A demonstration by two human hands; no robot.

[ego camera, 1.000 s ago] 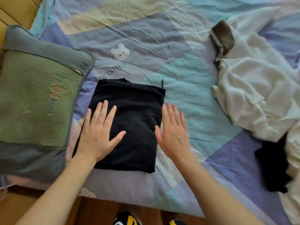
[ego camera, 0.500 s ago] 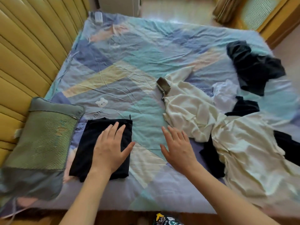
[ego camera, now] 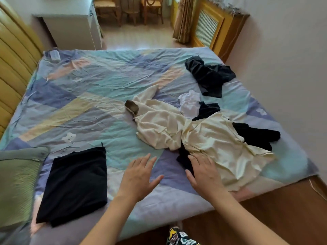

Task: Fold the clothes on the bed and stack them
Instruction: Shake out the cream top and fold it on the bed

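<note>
A folded black garment (ego camera: 76, 184) lies flat at the bed's near left. My left hand (ego camera: 139, 175) hovers open over the bare sheet to its right, fingers spread, holding nothing. My right hand (ego camera: 203, 172) is open at the near edge of a crumpled cream garment (ego camera: 215, 140), beside a black piece (ego camera: 184, 158) partly buried under it. A second cream garment (ego camera: 155, 124) with a brown collar lies behind. More black clothes (ego camera: 208, 75) (ego camera: 256, 135) and a white item (ego camera: 189, 103) are scattered to the right.
The patchwork bed sheet (ego camera: 88, 103) covers the bed. A green pillow (ego camera: 16, 183) sits at the near left by the yellow headboard (ego camera: 12, 55). A white cabinet (ego camera: 70, 29) and chairs stand beyond the bed; the wooden bed frame (ego camera: 283, 209) runs along the near right.
Both hands left the folded black garment and moved right towards the cream pile. The view lifted and swung right, bringing the whole bed into sight.
</note>
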